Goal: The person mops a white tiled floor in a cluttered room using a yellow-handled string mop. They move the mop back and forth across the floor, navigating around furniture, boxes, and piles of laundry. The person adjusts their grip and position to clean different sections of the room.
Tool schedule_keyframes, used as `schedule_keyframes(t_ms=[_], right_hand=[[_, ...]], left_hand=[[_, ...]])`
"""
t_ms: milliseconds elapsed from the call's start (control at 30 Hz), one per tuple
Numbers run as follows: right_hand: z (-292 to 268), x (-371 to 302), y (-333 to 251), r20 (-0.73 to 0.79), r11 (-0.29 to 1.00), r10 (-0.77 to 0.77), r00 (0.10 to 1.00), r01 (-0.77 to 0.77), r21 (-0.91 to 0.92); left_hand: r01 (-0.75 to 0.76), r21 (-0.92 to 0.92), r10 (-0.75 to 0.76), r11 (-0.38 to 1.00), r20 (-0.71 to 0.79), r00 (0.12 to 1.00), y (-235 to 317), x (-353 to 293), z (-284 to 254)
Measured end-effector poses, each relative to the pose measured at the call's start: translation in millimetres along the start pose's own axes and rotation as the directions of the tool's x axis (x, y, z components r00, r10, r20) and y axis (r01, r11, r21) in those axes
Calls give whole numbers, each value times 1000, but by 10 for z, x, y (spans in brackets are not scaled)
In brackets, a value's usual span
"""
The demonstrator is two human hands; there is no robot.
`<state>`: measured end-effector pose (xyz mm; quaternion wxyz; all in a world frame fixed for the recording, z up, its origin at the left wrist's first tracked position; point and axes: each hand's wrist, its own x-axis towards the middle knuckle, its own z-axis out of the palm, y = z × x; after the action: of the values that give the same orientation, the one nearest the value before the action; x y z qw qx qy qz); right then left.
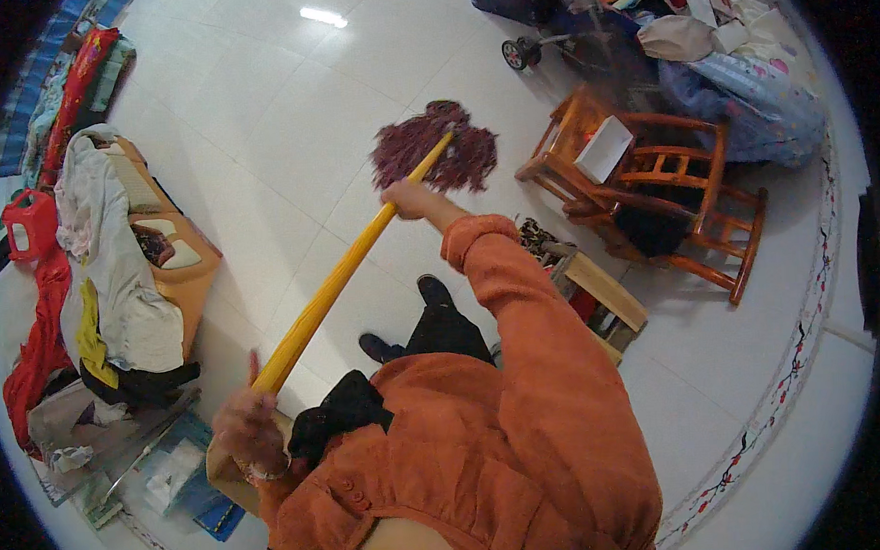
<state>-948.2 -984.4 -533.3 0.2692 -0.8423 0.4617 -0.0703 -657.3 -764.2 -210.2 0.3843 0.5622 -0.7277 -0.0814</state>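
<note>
A mop with a yellow handle [329,289] slants from the lower left up to the middle of the view. Its dark red, shaggy head [402,152] lies spread on the pale tiled floor [260,126]. My right hand [407,199] is wrapped round the handle a short way above the mop head, with that arm stretched forward in a rust-orange sleeve. Close to my body, my left hand [248,425] holds the handle's upper end; it is slightly blurred, and a bracelet shows at its wrist. Below the handle are my dark shoes [435,291].
Wooden chairs [674,170] stand right of the mop head, with a white box [605,149] on one. Nearer is a low wooden stool [601,294]. A cloth-covered sofa [129,257] and a red jug [31,226] line the left. A wheeled stroller [587,37] stands far right.
</note>
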Motion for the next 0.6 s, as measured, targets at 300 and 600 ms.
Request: schedule_keyframes(t_ms=[300, 600], right_hand=[[490, -442, 697, -310, 885, 449, 838, -367, 288], [1021, -588, -1242, -341, 899, 434, 834, -427, 98]], left_hand=[[123, -824, -64, 552, 105, 992, 123, 81, 713], [124, -810, -36, 574, 127, 991, -432, -315, -797]])
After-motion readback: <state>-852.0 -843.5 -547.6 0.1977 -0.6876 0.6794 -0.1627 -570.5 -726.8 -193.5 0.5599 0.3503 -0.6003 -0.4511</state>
